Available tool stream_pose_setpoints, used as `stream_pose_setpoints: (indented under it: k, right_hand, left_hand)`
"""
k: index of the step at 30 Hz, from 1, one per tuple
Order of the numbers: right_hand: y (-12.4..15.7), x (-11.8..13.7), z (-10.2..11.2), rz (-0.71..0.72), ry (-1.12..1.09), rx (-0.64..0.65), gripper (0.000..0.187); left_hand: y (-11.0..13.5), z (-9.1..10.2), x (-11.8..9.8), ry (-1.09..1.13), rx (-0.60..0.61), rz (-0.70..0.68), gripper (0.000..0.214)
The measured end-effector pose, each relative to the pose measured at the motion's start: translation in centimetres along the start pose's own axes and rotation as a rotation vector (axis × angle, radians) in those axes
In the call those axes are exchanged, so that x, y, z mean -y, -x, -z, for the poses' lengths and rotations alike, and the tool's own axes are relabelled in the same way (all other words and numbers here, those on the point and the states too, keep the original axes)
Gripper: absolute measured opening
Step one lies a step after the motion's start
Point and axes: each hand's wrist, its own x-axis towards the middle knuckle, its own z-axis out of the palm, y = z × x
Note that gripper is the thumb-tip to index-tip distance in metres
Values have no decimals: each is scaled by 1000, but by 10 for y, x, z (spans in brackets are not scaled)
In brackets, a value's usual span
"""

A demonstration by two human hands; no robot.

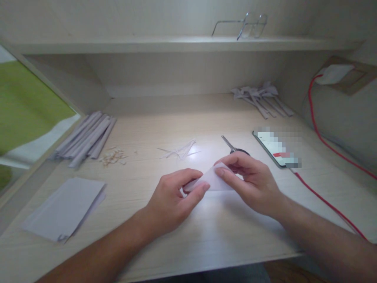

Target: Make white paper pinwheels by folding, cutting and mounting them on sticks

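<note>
A small folded piece of white paper point(216, 181) is held just above the desk between both hands. My left hand point(179, 196) pinches its left end between thumb and fingers. At the upper right part, my right hand point(250, 181) grips the same paper with thumb on the near face; the fingers behind are partly hidden. Dark-handled scissors point(231, 144) lie just beyond my right hand, their handles partly covered by it. Thin paper slivers point(182, 150) rest on the desk past my left hand.
Rolled paper tubes point(88, 137) are piled at left, beside small tan scraps point(114, 156). Paper sheets point(64, 208) lie front left. Paper pieces with stems point(262, 98) sit back right. A phone point(273, 149) with a red cable point(326, 200) lies right. Glasses point(250, 26) rest on the shelf point(165, 45).
</note>
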Motion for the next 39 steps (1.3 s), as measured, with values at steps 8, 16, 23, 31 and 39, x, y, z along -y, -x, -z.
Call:
stream_pose_setpoints:
  k: [8,16,23,31,39]
  right_hand:
    - [3,6,2,-19,-94,-70,2]
    - [0,3,3,-22,-55,-92,5]
    - [-5,2,3,-116,-159,-2,7]
    - [-7,1,9,-49,-36,99,7]
    - [-10,0,26,-35,80,377,13]
  left_hand:
    - [1,1,-7,108,-118,9,9]
    - [-1,1,-5,138,-248,-7,2]
    - [-1,-1,-1,222,-331,-2,3]
    - [-3,8,-1,178,-233,-36,20]
    - [24,19,-10,-138,-26,-111,22]
